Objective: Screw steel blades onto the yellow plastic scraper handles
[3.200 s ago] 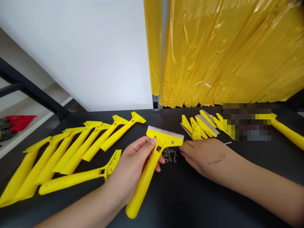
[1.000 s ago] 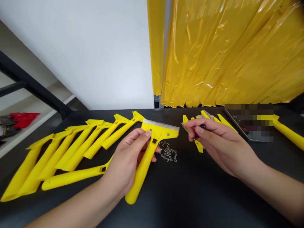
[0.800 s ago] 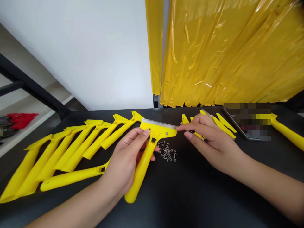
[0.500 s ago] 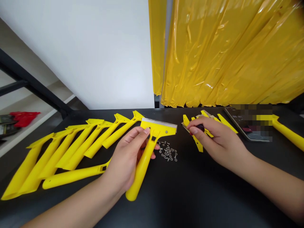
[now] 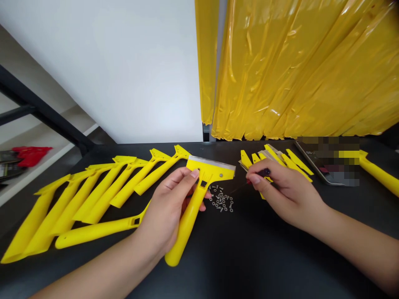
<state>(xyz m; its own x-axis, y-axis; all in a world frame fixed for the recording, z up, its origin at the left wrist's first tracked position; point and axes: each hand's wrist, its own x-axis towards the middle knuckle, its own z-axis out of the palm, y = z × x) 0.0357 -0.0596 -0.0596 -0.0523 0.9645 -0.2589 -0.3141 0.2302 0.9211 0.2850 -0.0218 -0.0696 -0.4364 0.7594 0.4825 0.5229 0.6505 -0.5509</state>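
Observation:
My left hand (image 5: 170,203) is closed round a yellow scraper (image 5: 188,222), its thumb pressed on the head near a small hole. A metal blade (image 5: 212,162) runs along the head's upper edge, and a screw (image 5: 221,175) sits at its right side. Between thumb and fingers, my right hand (image 5: 277,187) grips a small screwdriver (image 5: 264,172) with a dark and red handle. Its thin shaft points left and down toward a scatter of small screws and nuts (image 5: 222,201) on the table. Part of the handle is hidden by the fingers.
Several yellow scraper handles (image 5: 102,182) lie in a row at the left, with one more handle (image 5: 96,230) in front of them. Yellow strips and blades (image 5: 296,166) lie behind my right hand. A phone (image 5: 321,166) and another yellow handle (image 5: 380,172) are at the right.
The screwdriver has swung so its shaft now points toward the screws and nuts. My right hand has shifted slightly, and the scraper in my left hand has moved a little right.

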